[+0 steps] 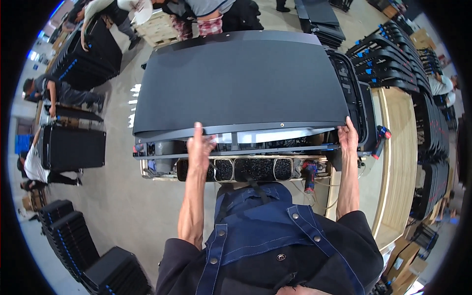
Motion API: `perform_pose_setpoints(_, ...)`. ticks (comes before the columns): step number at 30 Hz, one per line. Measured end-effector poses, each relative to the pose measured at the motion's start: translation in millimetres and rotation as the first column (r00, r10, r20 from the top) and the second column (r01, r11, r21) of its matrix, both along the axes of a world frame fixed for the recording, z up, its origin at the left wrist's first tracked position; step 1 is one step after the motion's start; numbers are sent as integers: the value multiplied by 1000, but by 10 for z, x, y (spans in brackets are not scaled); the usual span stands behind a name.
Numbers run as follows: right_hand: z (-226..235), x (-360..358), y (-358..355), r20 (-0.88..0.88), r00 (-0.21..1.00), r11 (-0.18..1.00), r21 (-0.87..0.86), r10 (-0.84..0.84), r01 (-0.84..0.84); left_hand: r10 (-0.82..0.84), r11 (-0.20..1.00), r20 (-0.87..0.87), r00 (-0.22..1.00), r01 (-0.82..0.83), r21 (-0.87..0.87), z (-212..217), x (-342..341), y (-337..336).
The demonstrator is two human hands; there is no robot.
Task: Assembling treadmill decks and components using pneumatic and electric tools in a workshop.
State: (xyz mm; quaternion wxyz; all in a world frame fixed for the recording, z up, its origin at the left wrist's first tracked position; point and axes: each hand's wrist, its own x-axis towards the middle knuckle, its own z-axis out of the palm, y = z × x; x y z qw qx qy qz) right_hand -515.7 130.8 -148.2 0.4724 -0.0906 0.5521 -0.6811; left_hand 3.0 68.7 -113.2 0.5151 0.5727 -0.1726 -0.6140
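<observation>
**Two hands on the near edge of a big dark panel**

The left hand (200, 145) lies on the panel's (241, 81) near edge at about seven o'clock, fingers together and pressed flat along the rim, thumb out to the side. The right hand (348, 135) has the near corner at about four o'clock, fingers curled over the edge and clamped on it. Both forearms reach straight out from a dark shirt and blue denim apron (268, 231).

The panel is a wide, thin, matte grey sheet lying flat over an open frame (236, 147). Judging by its span, I would say it is stiff but prone to flex and awkward for one person. The smooth face offers no purchase, so the edges, taken wide apart as here, look the safest hold.

Under the lifted edge, the frame holds a pale strip and, nearer the person, a row of dark speckled blocks (236, 168). At four o'clock, a red and blue tool (381, 140) hangs by the wooden bench (400, 147).

Farther out, stacks of black panels (73, 241) sit at eight o'clock, more at two o'clock, and other people work at ten and twelve.
</observation>
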Motion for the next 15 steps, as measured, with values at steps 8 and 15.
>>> perform_pose_setpoints(8, 372, 229, 396, -499, 854, 933, 356, 144, 50, 297, 949, -11, 955, -296, -112, -167, 918, -90)
perform_pose_setpoints(15, 87, 201, 444, -700, 650, 904, 425, 296, 45, 347, 936, 33, 937, -348, 41, -248, 732, 159)
